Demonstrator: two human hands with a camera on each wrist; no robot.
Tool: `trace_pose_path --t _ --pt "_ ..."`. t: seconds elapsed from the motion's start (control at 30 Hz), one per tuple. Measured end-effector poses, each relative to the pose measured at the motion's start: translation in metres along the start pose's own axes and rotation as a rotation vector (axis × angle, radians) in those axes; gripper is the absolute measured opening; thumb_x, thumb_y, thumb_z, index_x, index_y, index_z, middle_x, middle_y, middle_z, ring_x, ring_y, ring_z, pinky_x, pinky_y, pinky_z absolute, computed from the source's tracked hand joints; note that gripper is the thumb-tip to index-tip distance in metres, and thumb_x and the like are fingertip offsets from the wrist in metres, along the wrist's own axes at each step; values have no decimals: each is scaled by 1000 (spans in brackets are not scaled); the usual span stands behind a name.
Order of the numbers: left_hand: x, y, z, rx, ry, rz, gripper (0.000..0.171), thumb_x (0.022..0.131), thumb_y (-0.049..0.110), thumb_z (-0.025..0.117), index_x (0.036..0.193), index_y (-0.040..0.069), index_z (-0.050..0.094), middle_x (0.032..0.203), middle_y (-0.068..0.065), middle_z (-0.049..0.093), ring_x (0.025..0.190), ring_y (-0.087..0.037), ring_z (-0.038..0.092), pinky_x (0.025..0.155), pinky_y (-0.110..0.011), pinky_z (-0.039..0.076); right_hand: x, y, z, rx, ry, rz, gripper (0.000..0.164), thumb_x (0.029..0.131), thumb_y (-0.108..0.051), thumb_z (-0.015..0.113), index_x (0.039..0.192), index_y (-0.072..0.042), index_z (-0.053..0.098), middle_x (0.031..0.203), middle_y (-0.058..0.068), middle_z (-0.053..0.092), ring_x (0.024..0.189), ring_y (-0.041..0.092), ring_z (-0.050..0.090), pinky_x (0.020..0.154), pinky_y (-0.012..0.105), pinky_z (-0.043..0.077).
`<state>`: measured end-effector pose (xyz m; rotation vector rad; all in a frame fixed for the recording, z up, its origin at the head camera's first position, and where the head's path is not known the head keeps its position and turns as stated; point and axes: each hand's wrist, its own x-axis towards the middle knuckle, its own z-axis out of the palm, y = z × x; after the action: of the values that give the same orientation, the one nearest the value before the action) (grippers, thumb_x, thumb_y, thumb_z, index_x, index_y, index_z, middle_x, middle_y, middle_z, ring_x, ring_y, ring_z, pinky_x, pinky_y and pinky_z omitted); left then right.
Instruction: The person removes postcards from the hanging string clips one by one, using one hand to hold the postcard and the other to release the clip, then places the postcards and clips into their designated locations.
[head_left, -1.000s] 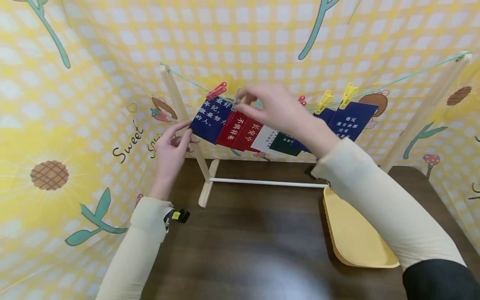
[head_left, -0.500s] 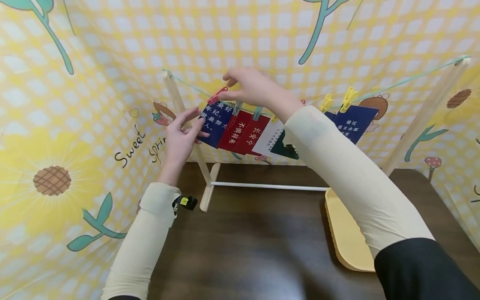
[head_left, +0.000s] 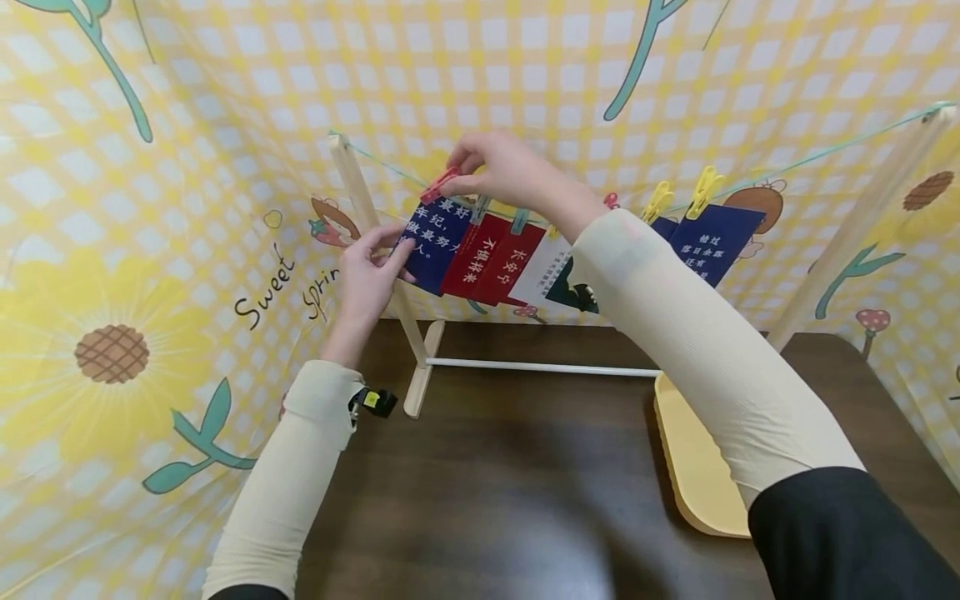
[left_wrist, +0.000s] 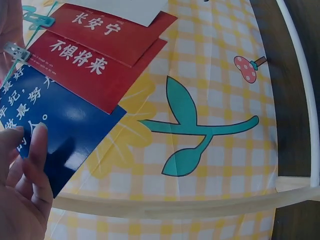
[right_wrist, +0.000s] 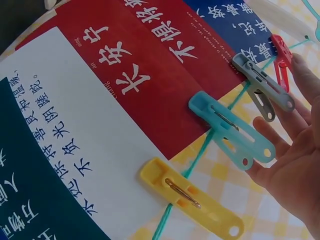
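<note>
A blue card with white writing [head_left: 435, 237] hangs at the left end of a green string [left_wrist: 34, 37], under a red clothespin [head_left: 438, 185]. My left hand [head_left: 367, 271] pinches this card by its left edge. The red clothespin's handle end is between the thumb and fingers of my right hand [head_left: 504, 171]. Beside the blue card hang two overlapping red cards [right_wrist: 125, 65], then a white card [right_wrist: 65, 125] and a dark green card [right_wrist: 20, 165]. A grey clothespin [right_wrist: 262, 82], a light blue clothespin [right_wrist: 232, 127] and a yellow clothespin [right_wrist: 192, 197] grip the string there.
A wooden post [head_left: 348, 179] holds the string at the left, another post [head_left: 862, 225] at the right. A white rod [head_left: 540, 367] joins them low down. On the brown table [head_left: 480, 467] stands a yellow tray [head_left: 705, 475]. Farther right hangs another blue card [head_left: 716, 237].
My right hand has moved left from the grey clothespin to the red one and taken hold of it. My left hand has shifted slightly right and up along the blue card's edge.
</note>
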<state>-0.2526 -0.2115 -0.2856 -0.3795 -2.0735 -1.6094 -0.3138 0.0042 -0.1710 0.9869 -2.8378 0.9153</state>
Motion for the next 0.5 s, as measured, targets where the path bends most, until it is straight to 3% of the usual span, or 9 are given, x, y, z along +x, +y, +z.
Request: trace_pose_path --t 0.1,0.5 --pt "1 0 -2 -15 16 15 25 88 9 64 110 -4 63 92 -24 64 50 -39 55 43 -24 50 0 1 0 17 13 0 43 85 -48 62 117 -19 58 114 -4 62 109 10 53 92 28 42" --pt "-4 -4 -14 14 72 32 22 88 9 65 104 -7 65 90 -16 66 46 -32 51 42 -21 47 6 -4 7 62 6 -80 32 84 -41 67 102 -15 62 98 -3 67 91 9 58 81 25 46"
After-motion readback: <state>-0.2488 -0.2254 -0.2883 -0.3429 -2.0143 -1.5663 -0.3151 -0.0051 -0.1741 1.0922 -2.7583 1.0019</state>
